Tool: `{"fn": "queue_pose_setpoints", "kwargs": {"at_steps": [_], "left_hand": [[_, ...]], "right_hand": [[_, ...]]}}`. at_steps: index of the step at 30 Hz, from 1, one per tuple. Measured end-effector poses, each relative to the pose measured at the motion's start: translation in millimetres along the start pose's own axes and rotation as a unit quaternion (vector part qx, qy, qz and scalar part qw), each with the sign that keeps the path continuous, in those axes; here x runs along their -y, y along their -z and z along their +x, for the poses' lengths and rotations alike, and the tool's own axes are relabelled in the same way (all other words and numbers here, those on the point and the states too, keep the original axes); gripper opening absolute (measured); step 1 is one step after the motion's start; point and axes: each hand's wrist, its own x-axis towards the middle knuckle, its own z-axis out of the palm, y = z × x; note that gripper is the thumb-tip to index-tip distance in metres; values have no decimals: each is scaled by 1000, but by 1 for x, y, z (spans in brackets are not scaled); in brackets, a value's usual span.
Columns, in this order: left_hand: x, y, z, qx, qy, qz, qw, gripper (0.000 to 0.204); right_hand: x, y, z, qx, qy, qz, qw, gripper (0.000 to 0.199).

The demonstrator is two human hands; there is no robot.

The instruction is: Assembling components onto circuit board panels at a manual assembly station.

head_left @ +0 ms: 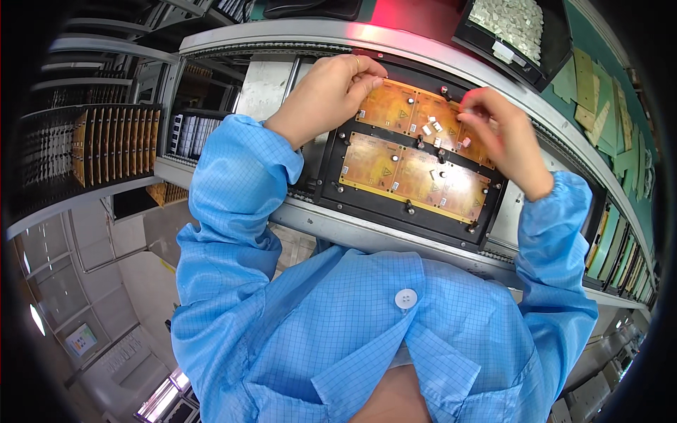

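Two orange circuit board panels, an upper one [390, 104] and a lower one [423, 179], lie in a black carrier frame [331, 173] with small black clamps. My left hand [331, 88] is closed in a pinch at the upper panel's far left corner; whatever its fingertips hold is hidden. Over the right part of that panel, my right hand [504, 130] has thumb and forefinger drawn together, and I cannot make out anything between them. Several small white connectors [427, 130] lie loose on the middle of the upper panel, between my hands.
Metal conveyor rails [296, 35] run along both long sides of the carrier. Beyond the far rail stands a black bin [553, 42] heaped with small white parts. To the left, a rack [116, 144] holds upright orange boards. Green boards [620, 134] lie at the far right.
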Motion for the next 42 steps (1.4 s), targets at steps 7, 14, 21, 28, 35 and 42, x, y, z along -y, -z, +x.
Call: {"fn": "queue_pose_setpoints", "kwargs": {"at_steps": [7,14,21,28,35,42], "left_hand": [[8,13,9,61,51,-111,991,15],[8,16,12,86,93,-179,976,15],[8,-1,7,-23,56,-173,983,13],[14,-1,7,-58,-20,-6,998,19],[11,-3,8,-69,-21,39,997,16],[13,-2,9,-85,-103,98,986,13]], "right_hand": [[-24,39,-9,37,-193,211,958,18],[-38,40,-17,2,-169,159,973,20],[-20,15,-18,-109,-14,-89,990,13],[-24,11,-21,-93,66,-301,947,14],[-23,10,-15,-73,77,-327,939,11],[-16,5,-11,-60,57,-327,941,10]]}}
